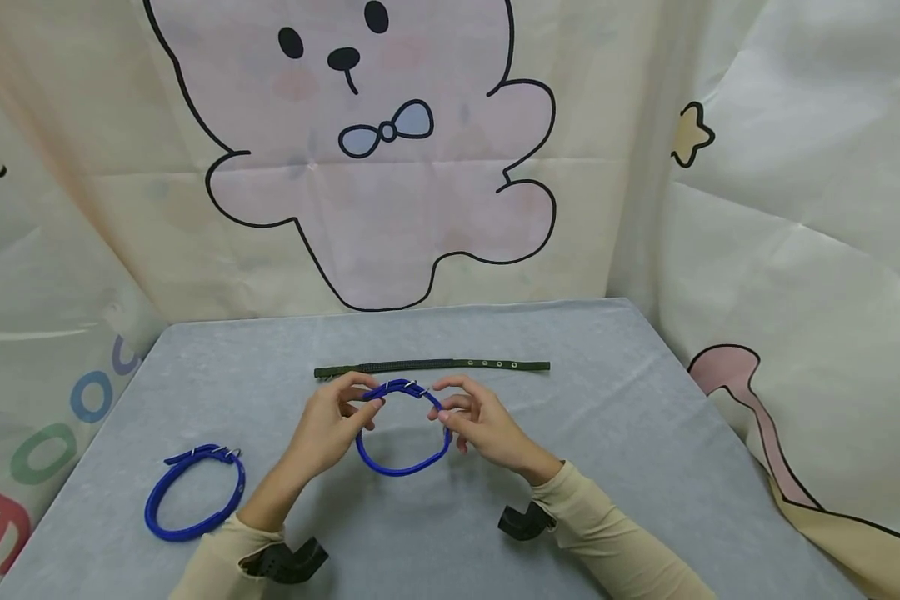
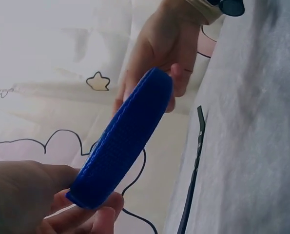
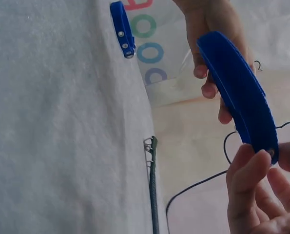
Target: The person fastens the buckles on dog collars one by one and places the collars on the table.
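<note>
A blue collar (image 1: 399,472), fastened into a loop with its metal buckle at the top, is held up over the table between both hands. The left hand (image 1: 333,427) pinches its left side between thumb and fingers, near the strap's end. On the opposite side, the right hand (image 1: 489,427) pinches the band just beside the eyelets. Seen from the left wrist, the woven blue band (image 2: 125,141) runs from one hand to the other. In the right wrist view a metal eyelet shows on the collar (image 3: 242,95) at the fingertips.
A second blue collar (image 1: 152,507), also looped, lies at the table's left. Behind the hands a green collar (image 1: 412,364) with eyelets is stretched out flat. The table (image 1: 645,467) has a grey cloth, and printed curtains (image 1: 795,275) stand around it.
</note>
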The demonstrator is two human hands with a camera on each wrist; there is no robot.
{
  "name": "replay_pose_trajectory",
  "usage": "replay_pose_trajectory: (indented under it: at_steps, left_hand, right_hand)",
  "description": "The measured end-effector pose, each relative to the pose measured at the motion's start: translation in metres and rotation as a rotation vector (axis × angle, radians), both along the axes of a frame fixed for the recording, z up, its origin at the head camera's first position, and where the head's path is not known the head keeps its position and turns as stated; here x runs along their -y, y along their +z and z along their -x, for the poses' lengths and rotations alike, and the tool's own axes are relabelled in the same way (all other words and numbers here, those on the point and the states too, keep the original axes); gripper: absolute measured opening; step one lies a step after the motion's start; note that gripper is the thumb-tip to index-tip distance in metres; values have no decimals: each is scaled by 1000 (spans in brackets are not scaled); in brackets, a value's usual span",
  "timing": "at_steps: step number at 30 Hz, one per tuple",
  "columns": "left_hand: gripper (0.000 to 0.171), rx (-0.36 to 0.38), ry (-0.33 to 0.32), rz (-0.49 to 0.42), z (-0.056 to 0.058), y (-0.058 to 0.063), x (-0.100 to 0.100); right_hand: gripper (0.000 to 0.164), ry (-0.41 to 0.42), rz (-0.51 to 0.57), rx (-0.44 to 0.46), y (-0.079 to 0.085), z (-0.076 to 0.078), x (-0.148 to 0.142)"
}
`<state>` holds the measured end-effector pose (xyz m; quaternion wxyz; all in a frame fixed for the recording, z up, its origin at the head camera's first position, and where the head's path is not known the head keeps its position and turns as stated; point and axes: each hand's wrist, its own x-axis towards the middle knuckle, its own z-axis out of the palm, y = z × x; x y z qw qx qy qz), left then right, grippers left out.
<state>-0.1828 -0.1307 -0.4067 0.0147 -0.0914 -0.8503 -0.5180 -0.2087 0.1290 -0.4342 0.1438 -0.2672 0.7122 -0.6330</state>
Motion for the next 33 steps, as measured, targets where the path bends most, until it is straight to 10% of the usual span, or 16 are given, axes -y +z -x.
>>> replay_pose_trajectory:
  at_steps: [14,33]
  left_hand:
    - [48,124,-211,-6,4,-5,46]
    - [50,223,-164,111,-12,-25,112]
  right_hand:
    - [36,1,-48,118,-10,10,24]
    - [53,138,-112,275,-32,-1,94]
